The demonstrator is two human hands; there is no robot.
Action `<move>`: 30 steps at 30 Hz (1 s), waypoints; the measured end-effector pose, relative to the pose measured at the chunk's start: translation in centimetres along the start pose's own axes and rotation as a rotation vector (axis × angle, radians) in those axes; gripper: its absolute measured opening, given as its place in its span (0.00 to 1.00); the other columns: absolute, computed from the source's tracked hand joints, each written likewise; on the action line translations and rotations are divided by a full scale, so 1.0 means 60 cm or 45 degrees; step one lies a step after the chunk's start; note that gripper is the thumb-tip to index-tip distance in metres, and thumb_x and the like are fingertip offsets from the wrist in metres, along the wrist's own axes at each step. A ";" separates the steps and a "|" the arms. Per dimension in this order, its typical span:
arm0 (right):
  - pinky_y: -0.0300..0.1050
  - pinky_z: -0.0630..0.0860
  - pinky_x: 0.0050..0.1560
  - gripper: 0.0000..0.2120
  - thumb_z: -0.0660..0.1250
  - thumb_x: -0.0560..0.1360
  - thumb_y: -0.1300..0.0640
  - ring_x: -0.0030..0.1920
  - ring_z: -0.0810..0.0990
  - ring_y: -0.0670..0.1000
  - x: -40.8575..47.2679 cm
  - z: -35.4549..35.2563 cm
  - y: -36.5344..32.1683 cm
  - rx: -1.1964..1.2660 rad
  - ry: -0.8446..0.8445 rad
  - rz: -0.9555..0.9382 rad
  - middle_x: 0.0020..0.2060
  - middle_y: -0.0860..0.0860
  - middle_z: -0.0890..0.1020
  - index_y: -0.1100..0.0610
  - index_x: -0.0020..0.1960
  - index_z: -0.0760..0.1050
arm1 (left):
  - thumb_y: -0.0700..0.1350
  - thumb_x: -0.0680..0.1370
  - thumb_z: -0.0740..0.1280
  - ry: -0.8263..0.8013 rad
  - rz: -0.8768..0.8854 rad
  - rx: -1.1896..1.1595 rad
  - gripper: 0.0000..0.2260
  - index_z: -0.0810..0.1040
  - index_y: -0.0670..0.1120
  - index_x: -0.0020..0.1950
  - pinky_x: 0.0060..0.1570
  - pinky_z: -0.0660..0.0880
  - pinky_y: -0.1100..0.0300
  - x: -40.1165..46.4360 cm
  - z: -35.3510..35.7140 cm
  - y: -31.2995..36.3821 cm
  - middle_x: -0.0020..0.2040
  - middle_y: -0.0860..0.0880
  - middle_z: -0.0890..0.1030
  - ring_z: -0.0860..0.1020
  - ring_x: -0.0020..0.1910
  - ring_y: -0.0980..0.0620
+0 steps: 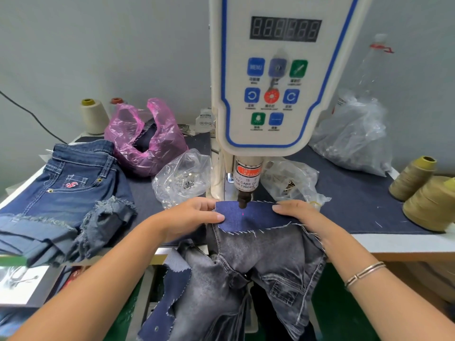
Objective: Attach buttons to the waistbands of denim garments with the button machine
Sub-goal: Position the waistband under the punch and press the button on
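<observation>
A dark blue denim waistband piece (248,217) lies flat under the button machine's dark punch head (243,200). A small red laser dot (243,214) shows on the denim just below the punch. My left hand (189,217) holds the left end of the piece, thumb on top. My right hand (298,212) holds the right end the same way. The grey washed denim garment (258,267) hangs from the piece over the table's front edge. The white button machine (275,70) with its control panel rises behind.
A stack of blue denim shorts (69,193) lies at the left. A pink plastic bag (145,139) and clear bags of metal buttons (182,180) (354,136) sit around the machine. Olive thread cones (428,193) stand at the right, a cream cone (93,116) at back left.
</observation>
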State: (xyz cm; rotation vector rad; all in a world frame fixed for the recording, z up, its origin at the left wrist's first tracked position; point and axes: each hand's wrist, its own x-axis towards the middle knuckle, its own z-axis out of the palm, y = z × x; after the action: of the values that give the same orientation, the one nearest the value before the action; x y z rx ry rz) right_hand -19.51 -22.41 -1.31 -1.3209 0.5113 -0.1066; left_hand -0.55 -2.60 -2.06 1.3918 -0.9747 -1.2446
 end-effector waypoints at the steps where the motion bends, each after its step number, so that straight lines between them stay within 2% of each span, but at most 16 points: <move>1: 0.35 0.77 0.32 0.05 0.71 0.65 0.56 0.29 0.81 0.46 0.001 -0.002 0.001 0.004 -0.010 0.007 0.30 0.52 0.83 0.57 0.32 0.83 | 0.40 0.72 0.67 0.008 -0.010 -0.040 0.16 0.78 0.34 0.57 0.59 0.74 0.54 0.002 0.001 -0.001 0.54 0.40 0.82 0.79 0.53 0.45; 4: 0.36 0.77 0.32 0.06 0.70 0.65 0.56 0.30 0.82 0.47 0.004 -0.007 0.002 0.004 -0.024 0.003 0.31 0.53 0.84 0.57 0.33 0.84 | 0.50 0.68 0.72 0.097 -0.056 -0.059 0.20 0.80 0.36 0.54 0.63 0.71 0.44 0.010 0.007 -0.001 0.52 0.40 0.83 0.79 0.52 0.43; 6: 0.35 0.77 0.32 0.07 0.69 0.65 0.57 0.30 0.81 0.46 0.006 -0.010 0.002 -0.022 -0.030 -0.011 0.31 0.52 0.83 0.57 0.33 0.84 | 0.55 0.71 0.71 0.101 -0.047 0.010 0.19 0.83 0.43 0.54 0.60 0.74 0.49 0.012 0.009 -0.001 0.54 0.43 0.84 0.81 0.52 0.48; 8: 0.36 0.77 0.33 0.07 0.70 0.65 0.56 0.31 0.81 0.47 0.008 -0.013 0.002 -0.062 -0.042 -0.016 0.32 0.53 0.83 0.59 0.35 0.83 | 0.54 0.74 0.69 0.059 -0.029 -0.009 0.14 0.84 0.47 0.53 0.56 0.75 0.55 0.010 0.009 0.000 0.53 0.45 0.84 0.82 0.52 0.50; 11: 0.39 0.77 0.36 0.10 0.71 0.63 0.54 0.33 0.81 0.48 0.013 -0.020 -0.001 -0.118 -0.052 -0.014 0.35 0.54 0.84 0.60 0.40 0.83 | 0.49 0.76 0.69 0.048 0.016 -0.010 0.12 0.83 0.44 0.54 0.59 0.75 0.55 0.009 0.004 0.001 0.56 0.42 0.83 0.81 0.55 0.47; 14: 0.38 0.77 0.37 0.09 0.71 0.63 0.54 0.34 0.82 0.48 0.021 -0.025 0.000 -0.120 -0.049 -0.018 0.35 0.54 0.84 0.59 0.39 0.84 | 0.46 0.77 0.67 0.036 0.027 -0.003 0.10 0.83 0.42 0.54 0.59 0.75 0.57 0.010 0.004 0.004 0.56 0.41 0.83 0.81 0.55 0.47; 17: 0.36 0.77 0.35 0.07 0.70 0.64 0.55 0.32 0.81 0.47 0.025 -0.024 0.003 -0.094 -0.027 -0.028 0.33 0.53 0.83 0.59 0.36 0.83 | 0.48 0.76 0.67 0.044 0.018 0.056 0.10 0.83 0.44 0.51 0.56 0.75 0.59 0.013 0.004 0.007 0.53 0.44 0.84 0.81 0.53 0.49; 20: 0.34 0.76 0.34 0.07 0.69 0.66 0.55 0.30 0.80 0.44 0.027 -0.024 0.005 -0.147 -0.016 -0.056 0.31 0.50 0.83 0.59 0.36 0.81 | 0.48 0.74 0.68 0.123 -0.005 -0.005 0.11 0.81 0.41 0.51 0.58 0.74 0.53 0.017 0.001 -0.005 0.50 0.43 0.84 0.80 0.50 0.47; 23: 0.33 0.75 0.35 0.13 0.70 0.64 0.53 0.31 0.80 0.44 0.027 -0.029 0.009 -0.163 0.013 -0.105 0.30 0.50 0.82 0.63 0.40 0.78 | 0.47 0.73 0.69 0.187 0.006 -0.071 0.09 0.82 0.43 0.47 0.57 0.72 0.48 0.022 0.009 -0.014 0.47 0.43 0.83 0.79 0.48 0.45; 25: 0.33 0.76 0.34 0.07 0.69 0.65 0.56 0.31 0.81 0.44 0.026 -0.034 0.012 -0.121 0.029 -0.139 0.30 0.50 0.83 0.59 0.36 0.82 | 0.48 0.70 0.71 0.194 0.015 -0.080 0.09 0.81 0.44 0.44 0.55 0.70 0.48 0.025 0.016 -0.014 0.45 0.42 0.81 0.76 0.47 0.44; 27: 0.32 0.75 0.32 0.09 0.66 0.66 0.59 0.30 0.81 0.43 0.024 -0.037 0.015 -0.095 0.030 -0.171 0.29 0.48 0.83 0.55 0.31 0.84 | 0.48 0.69 0.72 0.193 0.016 -0.096 0.11 0.80 0.42 0.44 0.54 0.70 0.48 0.029 0.018 -0.014 0.44 0.40 0.80 0.75 0.47 0.43; 30: 0.33 0.75 0.32 0.07 0.70 0.65 0.62 0.30 0.81 0.43 0.021 -0.038 0.019 -0.133 0.019 -0.213 0.29 0.49 0.83 0.55 0.30 0.84 | 0.44 0.70 0.69 0.177 0.027 -0.136 0.07 0.79 0.42 0.43 0.48 0.74 0.53 0.029 0.017 -0.016 0.40 0.43 0.81 0.77 0.42 0.45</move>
State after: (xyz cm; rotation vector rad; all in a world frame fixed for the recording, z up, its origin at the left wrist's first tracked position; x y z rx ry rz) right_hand -19.55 -24.60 -3.13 -1.4653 0.4230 -0.2305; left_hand -1.36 -4.29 -3.35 1.3620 -0.8145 -1.1516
